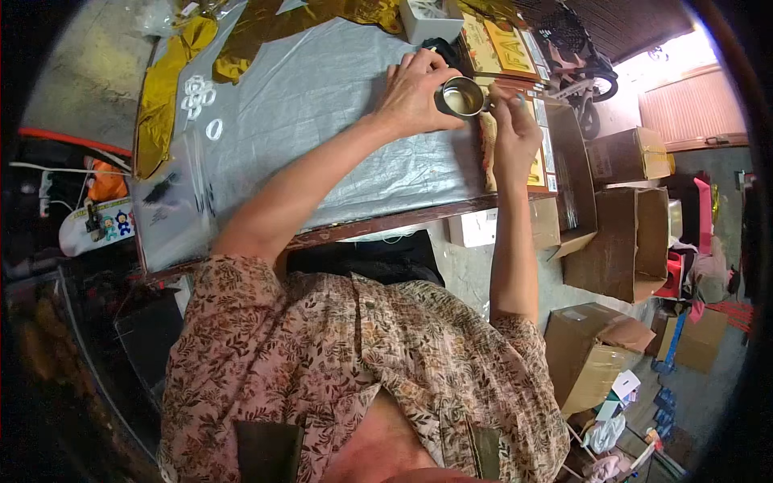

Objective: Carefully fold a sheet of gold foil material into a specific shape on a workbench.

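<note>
My left hand [412, 95] reaches over the far right of the table and is wrapped round the side of a small round metal cup [463, 97]. The cup's open mouth faces me, showing a shiny inner wall and a pale bottom. Just right of its rim is my right hand [516, 137], its fingers bent together. Whether they hold the cup's edge or some small thing is hidden. Beneath my right hand lie yellow and brown printed flat packages [535, 169] and a narrow tan strip with a rough edge [488, 149].
A grey sheet [298, 105] covers the table. White rings [213, 129], gold foil [169, 105] and clear plastic bags [173, 205] lie at its left. A white box [431, 22] stands at the back. Cardboard boxes [616, 241] fill the floor right; a bicycle [580, 60] stands behind.
</note>
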Available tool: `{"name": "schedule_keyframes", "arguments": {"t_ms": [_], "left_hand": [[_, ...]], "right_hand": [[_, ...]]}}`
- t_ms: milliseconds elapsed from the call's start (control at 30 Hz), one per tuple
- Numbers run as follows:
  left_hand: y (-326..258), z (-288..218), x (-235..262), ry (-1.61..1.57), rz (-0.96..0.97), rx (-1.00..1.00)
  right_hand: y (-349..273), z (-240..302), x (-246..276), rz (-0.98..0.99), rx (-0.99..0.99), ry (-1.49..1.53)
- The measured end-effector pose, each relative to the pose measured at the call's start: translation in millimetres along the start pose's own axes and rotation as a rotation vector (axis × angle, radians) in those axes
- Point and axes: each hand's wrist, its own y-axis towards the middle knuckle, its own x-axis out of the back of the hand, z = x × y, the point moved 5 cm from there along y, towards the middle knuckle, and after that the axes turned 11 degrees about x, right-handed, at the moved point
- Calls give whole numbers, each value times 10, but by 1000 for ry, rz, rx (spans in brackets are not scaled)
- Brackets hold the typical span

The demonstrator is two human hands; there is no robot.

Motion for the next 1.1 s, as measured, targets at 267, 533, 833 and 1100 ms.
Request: {"name": "schedule_keyframes", "arguments": {"t_ms": [267,533,833,1100], "left_hand": [[-676,-846,1028,-20,-165,-242],[-1522,-1951,1926,33,-582,-418],[-2104,-2060,2482,54,-536,-329],[-2430,-1858,2536,-526,-1056,-159]], "right_hand": [[-627,637,-151,95,-482,1171],[-1244,1611,-131,62,-359,1366],[-1199,2822,-386,640,-681,1789],[-1060,3913,-455,384,-424,1254]]}}
